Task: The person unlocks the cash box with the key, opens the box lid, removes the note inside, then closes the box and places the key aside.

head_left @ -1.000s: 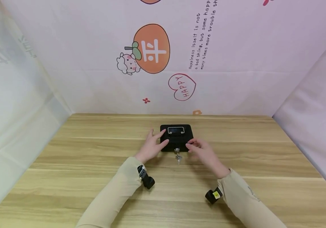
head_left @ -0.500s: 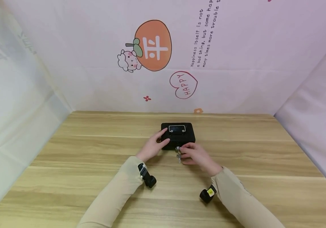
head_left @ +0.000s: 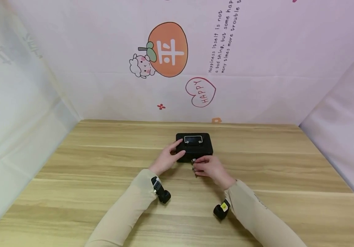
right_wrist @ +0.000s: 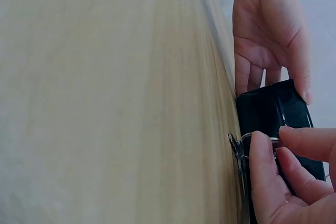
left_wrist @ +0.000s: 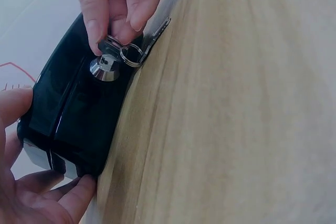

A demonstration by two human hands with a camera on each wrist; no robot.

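Observation:
A black cash box (head_left: 199, 148) with a wire handle (head_left: 193, 137) on its lid lies on the wooden table. My left hand (head_left: 165, 160) grips its left end, the thumb on the lid and the fingers along the end wall. At the front, my right hand (head_left: 212, 169) pinches a key (left_wrist: 109, 46) in the silver lock (left_wrist: 104, 71). From that key hangs a ring (left_wrist: 128, 59) with a second key (left_wrist: 158, 32), also seen in the right wrist view beside the fingers. The fingers partly hide the held key's head.
Wooden tabletop (head_left: 102, 192) stretches around the box on all sides. Close behind the box rises a printed cloth wall (head_left: 118, 96), and further cloth walls stand to the left and right.
My right hand has moved left from the box's front right corner to the lock and now pinches the key. The left hand has stayed on the box's left end.

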